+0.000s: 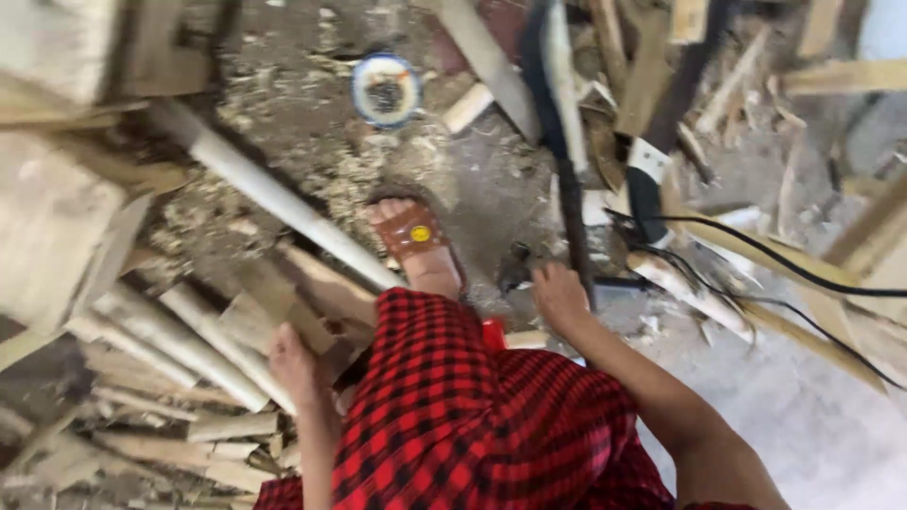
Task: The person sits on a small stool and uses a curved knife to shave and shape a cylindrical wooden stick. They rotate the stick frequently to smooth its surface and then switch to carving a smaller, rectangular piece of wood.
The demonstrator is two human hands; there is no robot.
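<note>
Dark long tool (573, 212) upright, pale wood offcuts (222, 349) piled

Both hands reach down, left (291, 364) low, right (559, 295) forward.

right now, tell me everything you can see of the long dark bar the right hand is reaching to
The long dark bar looks like a narrow, blackish metal or wooden shaft, blurred by motion. It runs from the top of the view down to the floor, leaning slightly. The right hand is at its lower end; whether the fingers actually close round it is unclear. Pale wood offcuts and black cables lie beside it on the dusty concrete floor.
</note>
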